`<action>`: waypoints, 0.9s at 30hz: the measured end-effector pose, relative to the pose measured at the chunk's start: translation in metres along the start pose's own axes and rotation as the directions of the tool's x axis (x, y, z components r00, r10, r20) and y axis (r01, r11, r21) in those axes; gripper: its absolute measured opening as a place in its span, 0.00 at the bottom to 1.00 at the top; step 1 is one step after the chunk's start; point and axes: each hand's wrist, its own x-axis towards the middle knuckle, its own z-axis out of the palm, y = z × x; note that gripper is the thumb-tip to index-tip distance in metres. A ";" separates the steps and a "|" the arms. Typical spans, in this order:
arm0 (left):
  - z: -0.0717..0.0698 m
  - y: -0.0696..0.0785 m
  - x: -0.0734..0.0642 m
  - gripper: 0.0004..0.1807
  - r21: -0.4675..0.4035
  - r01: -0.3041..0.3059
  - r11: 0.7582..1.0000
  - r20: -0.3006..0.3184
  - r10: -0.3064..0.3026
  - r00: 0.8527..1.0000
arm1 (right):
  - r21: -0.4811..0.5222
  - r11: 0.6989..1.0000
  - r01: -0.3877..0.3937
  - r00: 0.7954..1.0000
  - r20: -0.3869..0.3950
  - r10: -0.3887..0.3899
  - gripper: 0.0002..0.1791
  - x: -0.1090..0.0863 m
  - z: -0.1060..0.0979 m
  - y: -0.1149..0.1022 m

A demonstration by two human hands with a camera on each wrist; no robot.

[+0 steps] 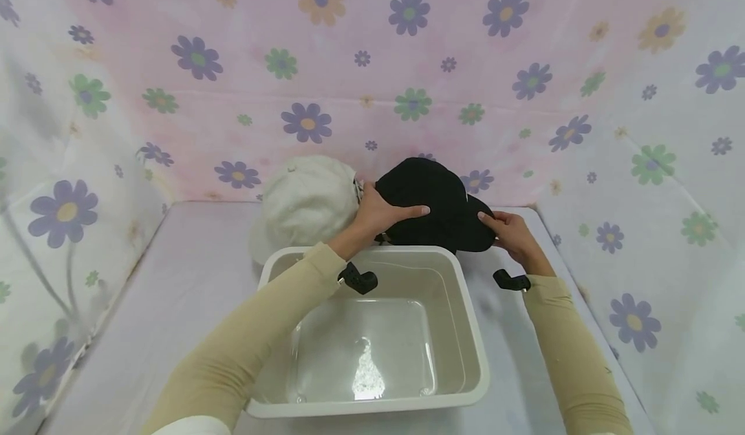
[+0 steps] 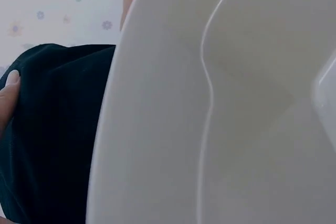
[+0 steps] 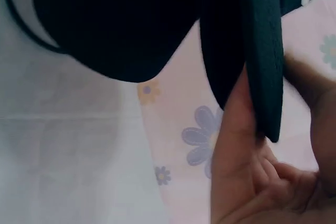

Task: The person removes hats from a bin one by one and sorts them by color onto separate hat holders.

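Note:
A black cap [image 1: 421, 192] is held behind the basin, its brim toward the right. My left hand [image 1: 375, 215] grips its left side, the thumb lying on the crown and the other fingers partly hidden behind it. With my right hand [image 1: 515, 234] I pinch the brim [image 3: 265, 61] between thumb and fingers. In the right wrist view another dark rounded piece [image 3: 121, 24] hangs beside the brim; whether it belongs to the same cap I cannot tell. A cream cap [image 1: 308, 199] sits just left of my left hand.
An off-white plastic basin [image 1: 474, 357] stands on the white-covered table [image 1: 192, 260] in front of the caps, under my left forearm. Flower-patterned cloth [image 1: 349, 53] rises at the back and both sides. Small black devices [image 1: 361, 280] are strapped at both wrists.

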 end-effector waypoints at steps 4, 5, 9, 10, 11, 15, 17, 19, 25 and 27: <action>-0.003 -0.001 -0.002 0.79 0.061 -0.017 0.998 0.019 0.016 1.000 | -0.023 1.000 0.011 0.998 0.058 -0.009 0.39 -0.002 -0.003 -0.002; -0.004 -0.002 -0.002 0.79 0.083 -0.030 0.996 0.023 0.028 0.999 | -0.024 1.000 0.009 0.998 0.058 -0.008 0.39 -0.002 -0.003 -0.002; -0.003 -0.007 -0.001 0.78 0.200 -0.104 0.974 0.038 0.098 0.994 | -0.037 0.999 0.003 0.999 0.032 -0.001 0.40 0.000 -0.001 -0.001; -0.003 -0.008 -0.001 0.77 0.223 -0.123 0.967 0.039 0.118 0.992 | -0.046 0.999 0.004 1.000 0.027 -0.003 0.40 0.001 -0.001 -0.001; -0.002 -0.010 -0.001 0.75 0.237 -0.142 0.961 0.038 0.137 0.990 | -0.055 0.998 0.006 1.000 0.023 -0.004 0.40 0.002 0.000 -0.001; 0.001 -0.014 0.000 0.70 0.251 -0.190 0.949 0.015 0.193 0.981 | -0.105 0.994 0.028 0.999 0.030 -0.025 0.40 0.002 0.001 0.000; 0.003 -0.016 0.000 0.69 0.263 -0.207 0.942 0.012 0.211 0.977 | -0.127 0.991 0.035 0.999 0.030 -0.031 0.40 0.002 0.001 0.000; 0.005 -0.018 0.000 0.68 0.275 -0.223 0.935 0.013 0.229 0.973 | -0.150 0.988 0.043 0.999 0.025 -0.040 0.40 0.001 0.002 0.001; 0.009 -0.022 0.000 0.67 0.270 -0.278 0.922 -0.010 0.291 0.957 | -0.186 0.979 0.081 0.997 0.015 -0.080 0.38 0.001 0.004 0.003; 0.010 -0.023 0.000 0.66 0.273 -0.292 0.916 -0.018 0.309 0.951 | -0.195 0.976 0.096 0.995 0.013 -0.096 0.37 0.001 0.004 0.004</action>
